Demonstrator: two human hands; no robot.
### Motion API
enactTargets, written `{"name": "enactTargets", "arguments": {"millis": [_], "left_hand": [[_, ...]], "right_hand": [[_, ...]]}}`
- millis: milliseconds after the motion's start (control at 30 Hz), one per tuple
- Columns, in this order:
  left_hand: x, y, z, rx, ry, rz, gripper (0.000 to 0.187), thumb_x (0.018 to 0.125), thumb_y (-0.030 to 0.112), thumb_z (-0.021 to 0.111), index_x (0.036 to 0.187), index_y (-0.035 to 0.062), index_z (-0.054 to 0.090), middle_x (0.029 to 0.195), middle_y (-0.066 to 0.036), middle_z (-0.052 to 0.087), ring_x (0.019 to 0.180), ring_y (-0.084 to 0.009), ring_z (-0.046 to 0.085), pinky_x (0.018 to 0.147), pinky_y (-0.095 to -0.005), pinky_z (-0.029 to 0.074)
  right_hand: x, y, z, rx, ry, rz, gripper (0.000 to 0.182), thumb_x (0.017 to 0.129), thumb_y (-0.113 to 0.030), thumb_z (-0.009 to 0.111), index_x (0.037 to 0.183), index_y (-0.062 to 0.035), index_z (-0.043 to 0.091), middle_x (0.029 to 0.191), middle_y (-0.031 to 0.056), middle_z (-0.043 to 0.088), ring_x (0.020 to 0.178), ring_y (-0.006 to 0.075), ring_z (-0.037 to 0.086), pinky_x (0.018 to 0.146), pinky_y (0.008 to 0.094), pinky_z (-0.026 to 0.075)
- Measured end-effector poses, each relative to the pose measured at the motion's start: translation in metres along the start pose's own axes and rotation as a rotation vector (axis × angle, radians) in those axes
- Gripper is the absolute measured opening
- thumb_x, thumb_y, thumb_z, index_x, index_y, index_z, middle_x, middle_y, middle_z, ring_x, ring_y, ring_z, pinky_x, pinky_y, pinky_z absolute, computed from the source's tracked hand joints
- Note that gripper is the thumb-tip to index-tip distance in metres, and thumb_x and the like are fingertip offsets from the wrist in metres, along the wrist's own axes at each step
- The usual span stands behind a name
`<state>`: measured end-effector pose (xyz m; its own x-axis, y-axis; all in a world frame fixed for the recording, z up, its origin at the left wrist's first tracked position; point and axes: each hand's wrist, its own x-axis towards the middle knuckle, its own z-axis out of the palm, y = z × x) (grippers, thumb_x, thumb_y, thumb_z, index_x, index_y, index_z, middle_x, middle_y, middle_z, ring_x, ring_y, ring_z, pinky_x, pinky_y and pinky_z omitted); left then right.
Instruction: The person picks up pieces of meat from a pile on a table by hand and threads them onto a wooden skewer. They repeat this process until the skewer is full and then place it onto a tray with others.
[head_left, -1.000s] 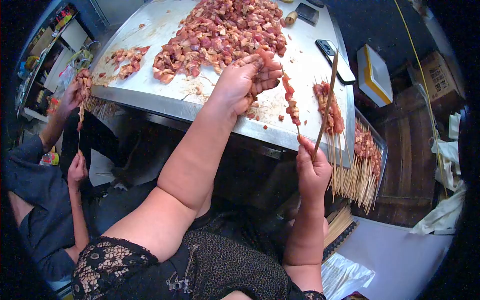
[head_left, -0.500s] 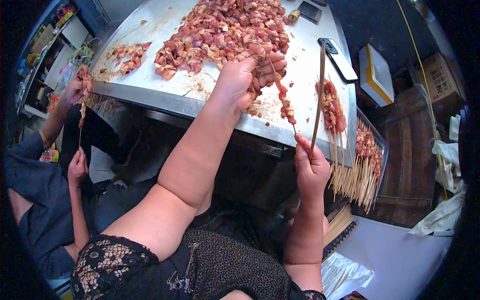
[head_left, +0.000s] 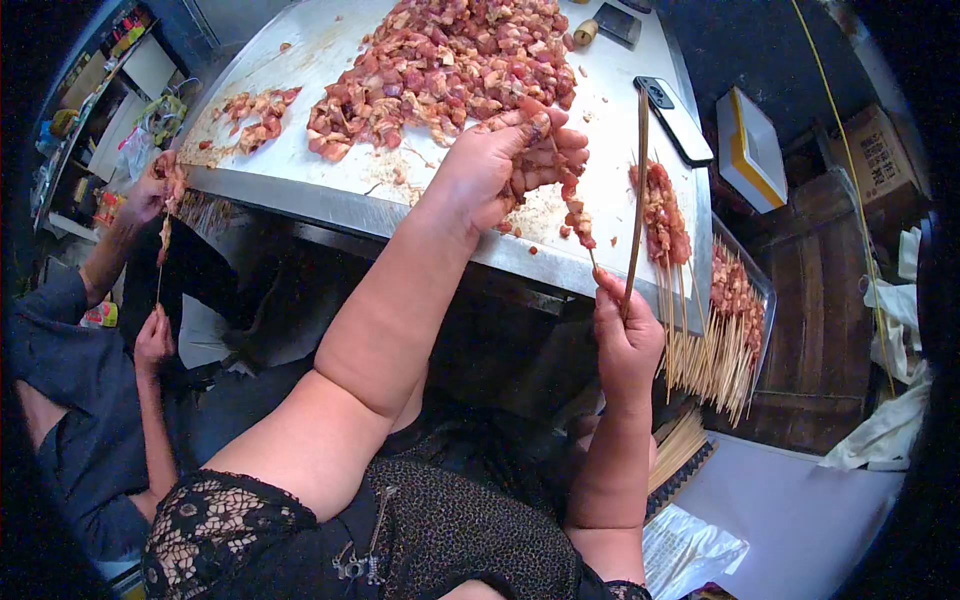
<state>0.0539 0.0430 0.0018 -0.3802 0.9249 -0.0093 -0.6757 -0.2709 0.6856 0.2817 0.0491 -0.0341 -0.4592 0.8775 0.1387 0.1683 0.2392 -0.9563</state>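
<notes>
My left hand [head_left: 520, 165] is over the front of the table, its fingers curled around raw meat pieces [head_left: 535, 170] in the palm. They meet the upper end of a skewer [head_left: 579, 220], whose tip is hidden there. Several meat pieces are threaded on that skewer. Its bare lower end is pinched in my right hand [head_left: 626, 335], beyond the table's front edge. A long brown stick [head_left: 638, 200] also rises from my right hand. Behind my left hand lies a big heap of raw meat chunks [head_left: 450, 70].
On the white table [head_left: 300, 40], a phone [head_left: 672, 120] lies near finished meat skewers [head_left: 665, 215]. More skewers [head_left: 735, 310] fill a tray at right. Bare sticks [head_left: 680, 455] lie lower right. At left, a co-worker's hands [head_left: 153, 340] hold another meat skewer [head_left: 164, 240].
My left hand has shifted slightly right and its fingers have come down over the skewer's upper end. My right hand has barely moved.
</notes>
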Motion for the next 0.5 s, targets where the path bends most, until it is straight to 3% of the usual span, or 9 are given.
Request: {"name": "enactTargets", "arguments": {"millis": [267,333,500], "left_hand": [[-0.0042,-0.0058,0.0070,0.129,-0.067,-0.040,0.028,0.092,0.023,0.049,0.111,0.0021,0.053,0.098,-0.015,0.064,0.090,-0.0253,0.064,0.076,-0.0346,0.054],[-0.0005,-0.0081,0.0058,0.134,-0.041,0.080,0.030,0.092,0.024,0.049,0.112,0.0011,0.052,0.098,-0.014,0.064,0.089,-0.0251,0.064,0.073,-0.0330,0.055],[0.0034,-0.0045,-0.0010,0.041,0.036,0.128,0.032,0.092,0.025,0.049,0.112,0.0002,0.052,0.094,-0.014,0.065,0.085,-0.0247,0.065,0.068,-0.0360,0.056]], "right_hand": [[0.0019,0.0006,-0.0004,0.076,0.008,0.103,0.020,0.088,-0.007,0.058,0.107,-0.0021,0.064,0.083,-0.0031,0.061,0.071,0.0026,0.051,0.065,0.0161,0.041],[0.0024,0.0030,0.0004,0.133,0.009,0.110,0.021,0.088,-0.007,0.058,0.107,-0.0023,0.064,0.082,-0.0033,0.061,0.071,0.0025,0.050,0.066,0.0162,0.041],[0.0002,0.0039,0.0028,0.066,0.002,0.037,0.020,0.087,-0.007,0.058,0.106,-0.0023,0.064,0.086,-0.0016,0.063,0.074,0.0034,0.052,0.069,0.0174,0.042]]}}
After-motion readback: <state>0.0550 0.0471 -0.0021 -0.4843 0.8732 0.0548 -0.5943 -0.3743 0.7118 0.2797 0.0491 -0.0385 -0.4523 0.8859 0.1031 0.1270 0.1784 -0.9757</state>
